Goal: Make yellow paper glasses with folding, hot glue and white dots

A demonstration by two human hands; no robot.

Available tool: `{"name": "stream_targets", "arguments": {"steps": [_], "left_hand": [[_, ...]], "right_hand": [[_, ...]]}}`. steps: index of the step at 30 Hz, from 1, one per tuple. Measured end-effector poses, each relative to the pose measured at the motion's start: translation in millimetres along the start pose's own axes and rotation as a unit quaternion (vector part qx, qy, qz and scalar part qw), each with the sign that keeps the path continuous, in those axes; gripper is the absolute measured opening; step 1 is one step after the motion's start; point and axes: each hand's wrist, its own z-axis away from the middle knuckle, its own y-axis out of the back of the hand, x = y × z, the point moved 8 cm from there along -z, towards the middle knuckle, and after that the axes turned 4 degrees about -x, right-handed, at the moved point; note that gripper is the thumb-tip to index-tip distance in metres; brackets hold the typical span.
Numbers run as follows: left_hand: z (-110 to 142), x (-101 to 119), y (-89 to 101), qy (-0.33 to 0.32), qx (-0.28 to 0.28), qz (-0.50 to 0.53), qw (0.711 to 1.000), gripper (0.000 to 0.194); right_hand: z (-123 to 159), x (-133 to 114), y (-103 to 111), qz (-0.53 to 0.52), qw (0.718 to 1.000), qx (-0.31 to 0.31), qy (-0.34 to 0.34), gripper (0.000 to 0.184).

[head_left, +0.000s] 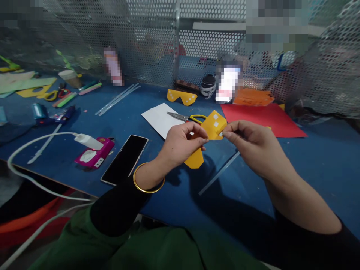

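A yellow, angular paper cutout bearing small white squares is held over the blue surface, clamped near its middle by the left hand, its long axis running near left to far right. At its right edge, fingertips of the right hand are together; whether a square is pinched cannot be told.

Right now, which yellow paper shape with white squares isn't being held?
The far yellow shape, on the blue table near the mesh wall: no hand touches it. The other yellow shape is nearer, pinched in the left hand.
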Motion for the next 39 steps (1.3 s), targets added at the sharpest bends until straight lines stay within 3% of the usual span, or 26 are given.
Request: {"name": "stream_targets", "arguments": {"steps": [6,12,21,39], "left_hand": [[-1,-6,3.8,0.039,0.023,0.016,0.999,0.036],[5,-9,-6.3,0.089,-0.039,0.038,0.995,0.007],[7,-8,-4.8,0.107,-0.017,0.026,0.994,0.007],[8,-8,-4.4,0.089,-0.008,0.01,0.996,0.01]], "right_hand": [[2,-8,-4,0.015,1.0,0.006,0.027,0.013],[6,-15,-11,0.049,0.994,0.029,0.089,0.009],[13,-23,-17,0.147,0.976,0.087,0.138,0.007],[18,-30,-20,0.164,0.963,0.127,0.171,0.01]]}}
